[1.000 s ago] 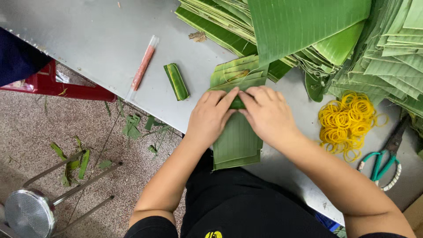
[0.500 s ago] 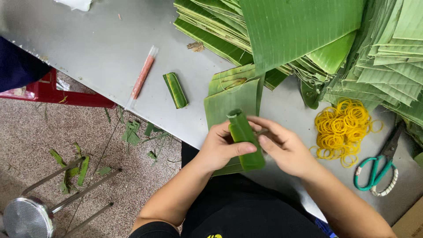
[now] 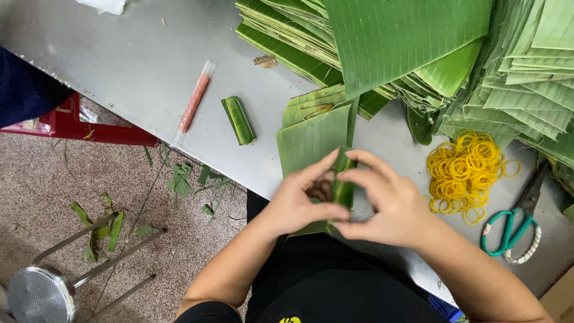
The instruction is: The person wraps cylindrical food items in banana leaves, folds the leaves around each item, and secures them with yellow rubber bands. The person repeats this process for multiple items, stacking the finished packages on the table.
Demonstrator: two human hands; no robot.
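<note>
Leaf roll: a small rolled green leaf parcel (image 3: pixel 342 185) stands nearly upright at the near edge of the bench, between both hands, over a flat leaf piece (image 3: pixel 311 140).
Left hand: the left hand (image 3: pixel 299 200) has its grip pinched on the roll's left side, thumb pressed low against it, forefinger reaching to its top.
Right hand: the right hand (image 3: pixel 388 200) is closed round the roll from the right, fingers curled over its upper end.
Bench: a grey metal bench (image 3: pixel 119 66), smooth and dull, running slantwise across the view.
On the bench, near: a finished green roll (image 3: pixel 238 120) lies alone to the left; beyond it a thin orange-filled plastic tube (image 3: pixel 194 101).
On the bench, right: a heap of yellow rubber bands (image 3: pixel 463 170), and green-handled scissors (image 3: pixel 508 230) just beside it.
Far side: stacks of cut banana leaves (image 3: pixel 418 54) cover the upper right.
Floor: speckled pinkish floor (image 3: pixel 48 185) littered with leaf scraps (image 3: pixel 179 182); a metal stool (image 3: pixel 42 293) lies tipped over, and a red stool (image 3: pixel 78 125) stands under the bench's edge.
</note>
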